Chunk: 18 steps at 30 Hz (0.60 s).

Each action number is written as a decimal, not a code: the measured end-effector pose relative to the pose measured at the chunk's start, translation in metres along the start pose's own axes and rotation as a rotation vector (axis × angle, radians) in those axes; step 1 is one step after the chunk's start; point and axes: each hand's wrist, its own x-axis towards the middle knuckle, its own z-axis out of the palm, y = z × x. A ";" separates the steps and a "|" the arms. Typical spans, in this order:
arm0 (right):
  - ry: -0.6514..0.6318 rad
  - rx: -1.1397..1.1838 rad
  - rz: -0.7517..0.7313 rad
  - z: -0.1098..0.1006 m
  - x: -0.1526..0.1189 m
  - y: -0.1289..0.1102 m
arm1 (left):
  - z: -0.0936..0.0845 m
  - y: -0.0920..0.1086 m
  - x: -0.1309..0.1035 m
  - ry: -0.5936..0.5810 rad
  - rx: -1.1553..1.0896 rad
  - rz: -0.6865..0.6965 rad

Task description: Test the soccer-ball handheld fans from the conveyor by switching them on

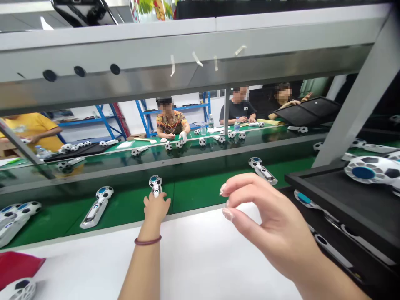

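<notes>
My left hand [156, 208] reaches out over the near edge of the green belt [184, 193], its fingers around the lower part of a white device with a soccer-ball head [155, 181]. How firmly the fingers hold it is hidden behind the hand. Above the white work surface [200, 254], my right hand [265, 212] is raised with fingers curved and a gap between thumb and fingertips, holding nothing. Similar devices lie on the belt, one to the left [96, 207] and one beyond my right hand [262, 170].
Black trays [331, 196] with more devices stand at the right. A red item [18, 266] and a soccer-patterned piece [20, 288] lie at the lower left. A metal frame [187, 41] crosses above the belt. Several people sit or stand across the line.
</notes>
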 end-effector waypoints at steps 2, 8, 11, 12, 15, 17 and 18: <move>0.007 0.002 -0.007 -0.001 -0.001 0.000 | 0.009 -0.002 -0.002 -0.026 0.024 -0.054; 0.013 0.012 -0.031 -0.003 -0.002 0.000 | 0.015 -0.011 0.000 -0.104 0.020 -0.032; -0.002 0.012 -0.034 -0.004 -0.002 0.002 | 0.012 -0.017 0.004 -0.071 -0.017 -0.042; -0.011 0.010 -0.034 -0.004 -0.002 0.002 | 0.011 -0.020 0.005 -0.045 -0.028 -0.050; -0.034 0.003 -0.040 -0.003 -0.001 0.003 | 0.003 -0.033 0.008 0.058 -0.046 -0.089; -0.043 0.000 -0.043 -0.002 -0.001 0.003 | -0.004 -0.044 0.009 0.128 -0.051 -0.137; -0.046 0.001 -0.044 -0.001 -0.001 0.003 | -0.007 -0.049 0.010 0.157 -0.053 -0.167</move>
